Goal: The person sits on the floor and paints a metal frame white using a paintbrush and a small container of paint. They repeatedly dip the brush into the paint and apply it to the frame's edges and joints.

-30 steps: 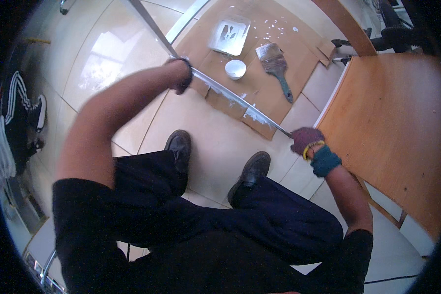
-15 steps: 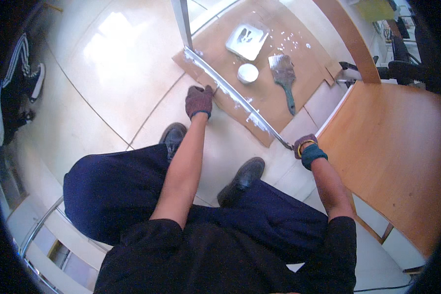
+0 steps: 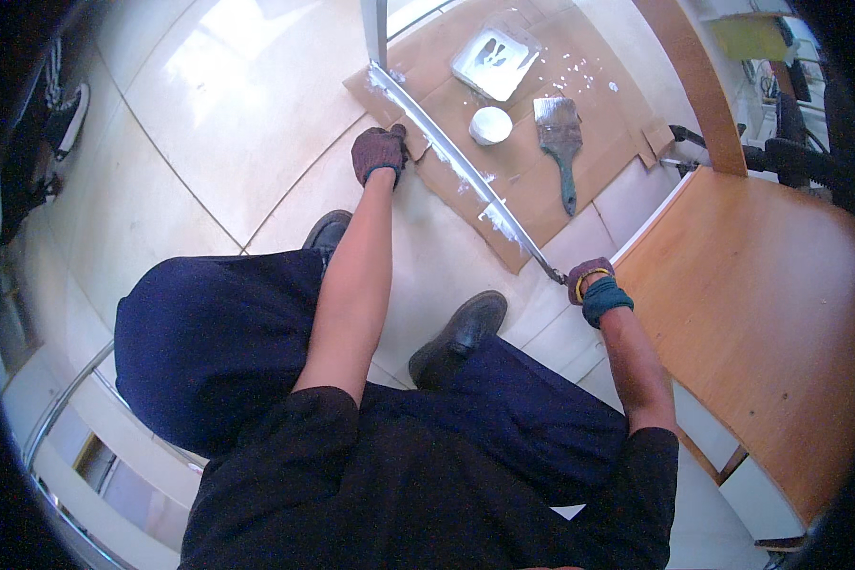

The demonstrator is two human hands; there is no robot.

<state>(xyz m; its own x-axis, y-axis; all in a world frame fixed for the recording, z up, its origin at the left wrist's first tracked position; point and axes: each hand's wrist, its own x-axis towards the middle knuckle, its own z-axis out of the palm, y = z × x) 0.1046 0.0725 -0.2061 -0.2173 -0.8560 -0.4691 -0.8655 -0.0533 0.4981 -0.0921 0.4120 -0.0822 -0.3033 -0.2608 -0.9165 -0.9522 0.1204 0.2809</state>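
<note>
A long, thin metal bar [image 3: 451, 157] with white paint smears along it crosses the edge of a brown cardboard sheet [image 3: 532, 185] on the floor. My right hand [image 3: 591, 281], in a dark maroon glove with a green cuff, is closed at the bar's near end. My left hand [image 3: 377, 157], gloved alike, is curled beside the cardboard's left edge, its fingertips close to that edge; what they pinch, if anything, is hidden. On the cardboard lie a white square paint tray [image 3: 496, 63], a round white tub [image 3: 490, 125] and a wide paintbrush [image 3: 560, 152] with a green handle.
A wooden panel [image 3: 750, 313] with a white edge fills the right side, with an upright wooden board [image 3: 698, 85] behind it. A grey metal post [image 3: 374, 33] rises at the bar's far end. At the left rim are dark shoes with white soles [image 3: 71, 123].
My left hand has moved a little farther forward along the cardboard's edge. My right hand stays at the bar's near end. The whole view has shifted slightly.
</note>
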